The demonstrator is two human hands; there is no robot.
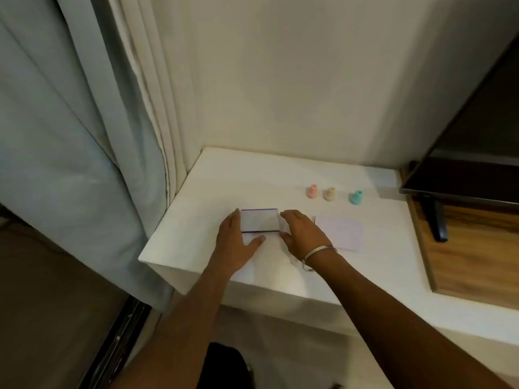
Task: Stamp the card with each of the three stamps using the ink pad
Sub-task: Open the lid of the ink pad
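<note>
A closed ink pad, a flat box with a pale lid and purple edges, lies on the white tabletop. My left hand rests against its left side, thumb below its front edge. My right hand, with a metal bangle at the wrist, touches its right side, fingers curled at the corners. A pale card lies flat just right of my right hand. Behind stand three small stamps in a row: pink, beige and teal.
A dark screen on a black stand sits on a wooden surface at the right. Grey curtains hang at the left. A cream wall rises behind the table.
</note>
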